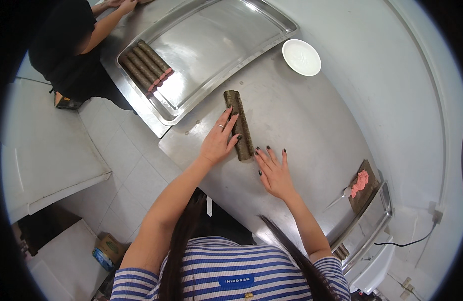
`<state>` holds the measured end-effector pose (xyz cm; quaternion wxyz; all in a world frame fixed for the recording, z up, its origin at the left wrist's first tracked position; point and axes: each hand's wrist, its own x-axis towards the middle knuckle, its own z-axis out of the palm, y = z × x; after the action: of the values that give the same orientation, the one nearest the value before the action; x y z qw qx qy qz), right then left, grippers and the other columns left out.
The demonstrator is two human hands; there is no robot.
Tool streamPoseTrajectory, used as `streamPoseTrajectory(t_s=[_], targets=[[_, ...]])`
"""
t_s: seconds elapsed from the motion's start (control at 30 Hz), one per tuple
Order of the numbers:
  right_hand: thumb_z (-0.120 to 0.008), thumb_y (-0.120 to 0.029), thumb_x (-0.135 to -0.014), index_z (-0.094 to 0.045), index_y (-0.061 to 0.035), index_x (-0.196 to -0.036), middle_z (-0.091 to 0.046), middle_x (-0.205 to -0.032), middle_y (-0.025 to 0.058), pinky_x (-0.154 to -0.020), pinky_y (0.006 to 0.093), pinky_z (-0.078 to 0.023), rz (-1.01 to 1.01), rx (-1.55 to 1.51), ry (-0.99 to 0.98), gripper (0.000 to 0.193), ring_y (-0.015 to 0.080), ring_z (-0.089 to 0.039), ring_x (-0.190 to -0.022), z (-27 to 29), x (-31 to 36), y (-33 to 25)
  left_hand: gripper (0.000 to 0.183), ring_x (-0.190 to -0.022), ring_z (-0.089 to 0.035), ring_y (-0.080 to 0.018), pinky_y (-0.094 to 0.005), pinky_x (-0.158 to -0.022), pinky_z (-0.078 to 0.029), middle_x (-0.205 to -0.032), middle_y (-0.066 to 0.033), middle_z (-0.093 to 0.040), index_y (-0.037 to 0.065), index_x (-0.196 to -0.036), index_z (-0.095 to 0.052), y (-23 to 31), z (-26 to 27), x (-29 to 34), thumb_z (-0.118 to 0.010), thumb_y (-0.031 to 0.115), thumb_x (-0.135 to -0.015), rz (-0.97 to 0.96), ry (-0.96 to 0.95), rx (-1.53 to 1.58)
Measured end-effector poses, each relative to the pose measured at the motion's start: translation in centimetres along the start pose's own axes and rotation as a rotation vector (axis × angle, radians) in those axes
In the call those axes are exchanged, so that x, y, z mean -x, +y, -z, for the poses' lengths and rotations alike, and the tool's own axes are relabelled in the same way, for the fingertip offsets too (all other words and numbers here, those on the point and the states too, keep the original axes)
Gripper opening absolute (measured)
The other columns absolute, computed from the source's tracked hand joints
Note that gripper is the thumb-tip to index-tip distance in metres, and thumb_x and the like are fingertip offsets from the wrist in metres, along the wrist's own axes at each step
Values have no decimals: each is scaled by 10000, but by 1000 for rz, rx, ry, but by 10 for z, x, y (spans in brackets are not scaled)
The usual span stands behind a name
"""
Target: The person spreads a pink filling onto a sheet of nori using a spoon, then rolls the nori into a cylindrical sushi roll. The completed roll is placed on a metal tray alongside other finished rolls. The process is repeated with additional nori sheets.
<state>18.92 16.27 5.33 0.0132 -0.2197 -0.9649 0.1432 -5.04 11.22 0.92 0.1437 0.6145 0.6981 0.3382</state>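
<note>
A dark green seaweed roll (245,138) lies lengthwise on the metal table in front of me, with a loose edge or second layer along its right side. My left hand (219,143) rests on its left side, fingers stretched out across the seaweed. Just off the roll's near end, my right hand (277,176) hovers or lies with spread fingers and holds nothing. Whether its fingertips touch the roll, I cannot tell. What is inside this roll is hidden.
A large metal tray (211,55) at the far left holds several finished-looking seaweed rolls (146,65) with pink ends. A white bowl (301,57) stands far right. Nearer right lie pink paste (360,183) on a seaweed sheet (364,200), a spoon (347,192) and another tray (384,200). A person (65,45) stands far left.
</note>
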Motion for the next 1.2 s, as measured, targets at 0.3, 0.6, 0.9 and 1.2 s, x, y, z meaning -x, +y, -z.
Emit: streamPoseTrajectory(t_s=[0.3, 0.6, 0.9, 1.2], targets=[[-484, -165, -860, -517, -51, -1298, -433, -1426, 34, -1114, 599, -172, 65, 36, 104, 453, 263, -319, -1370, -18, -91, 27, 597, -1341, -335, -372, -416, -1092, -335, -1490, -183, -279, 40, -1390, -366, -4, -3, -1, -612, 223, -879, -18, -6, 0], [-457, -156, -878, -523, -27, -1280, -442, -1420, 64, -1130, 563, -171, 28, 46, 250, 427, 276, -333, -1363, -19, -185, 55, 588, -1352, -319, -378, -409, -1096, -329, -1509, -180, -250, 17, -1395, -350, 0, 3, -3, -582, 141, -870, -8, -40, 16], [-609, -47, -756, -508, 5, -1222, -532, -1114, 163, -894, 405, -466, -609, -470, 393, 479, 327, -527, -1059, -41, -125, -48, 615, -1355, -309, -382, -431, -1115, -287, -1487, -191, -290, 19, -1364, -390, -11, 1, -1, -417, -120, -767, 42, 36, 320], [-574, 55, -675, -555, -16, -1082, -546, -1074, 139, -873, 417, -480, -477, -348, 245, 414, 323, -538, -1057, -25, -71, -40, 533, -1235, -459, -282, -442, -1077, -330, -1291, -92, -512, 87, -1269, -499, -1, 51, -12, -661, 74, -761, -411, -296, -105]])
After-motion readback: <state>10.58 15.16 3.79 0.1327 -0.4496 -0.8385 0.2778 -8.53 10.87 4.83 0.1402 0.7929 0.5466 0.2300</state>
